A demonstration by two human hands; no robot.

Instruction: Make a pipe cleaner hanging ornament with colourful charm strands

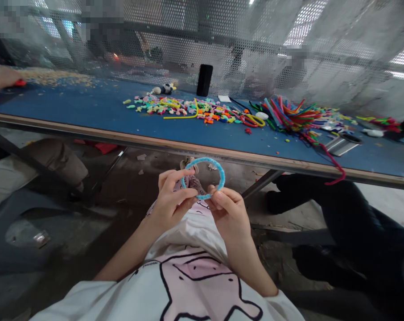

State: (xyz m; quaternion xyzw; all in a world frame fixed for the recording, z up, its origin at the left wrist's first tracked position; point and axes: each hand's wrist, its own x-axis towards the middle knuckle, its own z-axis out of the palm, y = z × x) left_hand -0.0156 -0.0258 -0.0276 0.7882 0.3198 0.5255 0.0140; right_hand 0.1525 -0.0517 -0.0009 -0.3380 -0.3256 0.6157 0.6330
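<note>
A light-blue fuzzy pipe cleaner (222,173), bent into a ring, is held up over my lap, just short of the table's front edge. My left hand (173,196) grips the ring's left and lower side between thumb and fingers. At the lower right of the ring, my right hand (229,209) pinches it with thumb and forefinger. The spot where the ends meet is partly covered by my right fingertips.
The blue table (128,129) bears many small colourful pieces (185,107), a yellow pipe cleaner (180,117), a black upright block (204,80), a bundle of coloured pipe cleaners (289,113) and a metal can (343,145). Another person's hand (3,79) is at far left.
</note>
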